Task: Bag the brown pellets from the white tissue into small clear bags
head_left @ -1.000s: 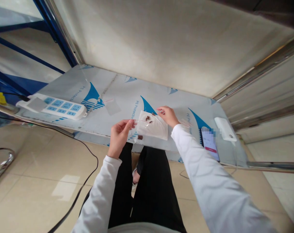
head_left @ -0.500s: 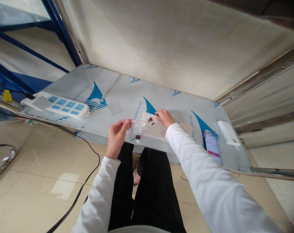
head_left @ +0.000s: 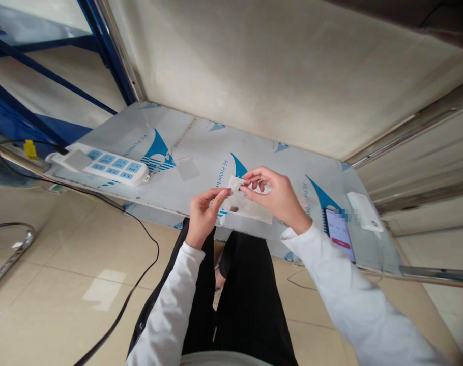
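1. White packet (head_left: 256,209) lies on the film-covered table (head_left: 250,150), beneath your fingertips.
2. Your right hand (head_left: 275,195) closes thumb and forefinger on a small brown piece (head_left: 240,187), just above the packet.
3. Your left hand (head_left: 206,209) pinches thumb and forefinger together beside it; what they grip is too small to tell.
4. A darker brown piece (head_left: 234,209) shows at the packet's left edge.
5. Your phone (head_left: 339,235) lies well right.
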Available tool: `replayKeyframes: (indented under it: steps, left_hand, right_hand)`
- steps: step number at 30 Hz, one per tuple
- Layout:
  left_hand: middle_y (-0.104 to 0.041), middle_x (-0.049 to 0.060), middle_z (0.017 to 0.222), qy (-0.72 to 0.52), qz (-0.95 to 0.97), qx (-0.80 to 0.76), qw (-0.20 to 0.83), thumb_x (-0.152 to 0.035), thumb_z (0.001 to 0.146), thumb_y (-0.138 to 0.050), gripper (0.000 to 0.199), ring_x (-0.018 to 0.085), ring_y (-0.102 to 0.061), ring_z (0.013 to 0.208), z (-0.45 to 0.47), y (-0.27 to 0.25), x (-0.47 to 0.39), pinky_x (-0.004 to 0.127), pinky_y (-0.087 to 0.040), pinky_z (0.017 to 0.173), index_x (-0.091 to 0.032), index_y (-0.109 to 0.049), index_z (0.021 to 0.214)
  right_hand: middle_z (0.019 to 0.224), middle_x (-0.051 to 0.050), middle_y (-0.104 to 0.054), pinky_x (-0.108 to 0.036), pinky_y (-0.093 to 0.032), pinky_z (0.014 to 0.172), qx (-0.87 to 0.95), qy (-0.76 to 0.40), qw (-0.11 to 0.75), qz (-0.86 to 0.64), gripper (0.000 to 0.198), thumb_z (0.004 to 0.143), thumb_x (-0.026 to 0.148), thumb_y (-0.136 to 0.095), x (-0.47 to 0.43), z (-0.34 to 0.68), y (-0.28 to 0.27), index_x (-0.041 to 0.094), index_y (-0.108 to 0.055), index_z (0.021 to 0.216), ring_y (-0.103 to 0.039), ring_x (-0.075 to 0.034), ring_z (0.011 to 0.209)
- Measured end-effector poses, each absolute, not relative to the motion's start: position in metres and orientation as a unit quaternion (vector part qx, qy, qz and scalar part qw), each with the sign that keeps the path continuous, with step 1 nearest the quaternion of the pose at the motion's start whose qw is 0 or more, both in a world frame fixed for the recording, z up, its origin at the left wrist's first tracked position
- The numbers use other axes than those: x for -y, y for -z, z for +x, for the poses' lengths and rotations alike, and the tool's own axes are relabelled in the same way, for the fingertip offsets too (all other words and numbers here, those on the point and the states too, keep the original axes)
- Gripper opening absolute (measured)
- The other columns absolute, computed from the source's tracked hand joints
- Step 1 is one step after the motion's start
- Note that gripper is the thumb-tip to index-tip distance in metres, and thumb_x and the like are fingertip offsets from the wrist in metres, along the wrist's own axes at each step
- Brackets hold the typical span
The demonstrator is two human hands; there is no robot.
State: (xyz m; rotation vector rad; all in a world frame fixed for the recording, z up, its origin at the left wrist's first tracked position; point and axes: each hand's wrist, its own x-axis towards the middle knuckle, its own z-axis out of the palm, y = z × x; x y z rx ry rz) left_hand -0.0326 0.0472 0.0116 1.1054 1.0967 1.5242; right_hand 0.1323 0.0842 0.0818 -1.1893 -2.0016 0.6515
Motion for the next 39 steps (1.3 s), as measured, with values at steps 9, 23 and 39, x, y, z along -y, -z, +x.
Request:
replayKeyframes:
  steps: [9, 23, 39]
  left_hand:
    - [-0.075, 0.006, 0.092, -0.629, 0.461, -0.421, 0.464, -0.036, 0.079, -0.066, 0.02, 0.021, -0.069, 0.089, -0.011, -0.029, -0.039, 0.034, -0.051, 0.086, -0.018, -0.075, 0.084]
    - [-0.075, 0.006, 0.088, -0.704, 0.402, -0.431, 0.397, -0.039, 0.081, -0.063, 0.024, 0.019, -0.068, 0.085, 0.007, -0.058, -0.022, 0.035, -0.052, 0.085, -0.017, -0.073, 0.085]
    - [-0.073, 0.005, 0.08, -0.529, 0.592, -0.454, 0.405, -0.039, 0.079, -0.065, 0.021, 0.017, -0.064, 0.075, -0.002, -0.017, -0.03, 0.03, -0.047, 0.077, -0.019, -0.071, 0.077]
  right_hand:
    - [0.084, -0.001, -0.069, -0.027, -0.046, 0.073, 0.864, -0.152, 0.273, -0.394, 0.01, 0.083, 0.019, -0.063, -0.057, 0.149, -0.108, 0.023, -0.069, 0.09, -0.059, -0.015, 0.079]
    - [0.091, -0.004, -0.064, -0.032, -0.048, 0.077, 0.88, -0.115, 0.287, -0.361, 0.02, 0.088, 0.037, -0.058, -0.046, 0.146, -0.129, 0.024, -0.073, 0.086, -0.059, -0.017, 0.082]
    - [0.084, -0.003, -0.073, -0.03, -0.051, 0.072, 0.776, -0.267, 0.29, -0.492, 0.015, 0.077, 0.032, -0.07, -0.033, 0.185, -0.066, 0.022, -0.07, 0.088, -0.067, -0.018, 0.076]
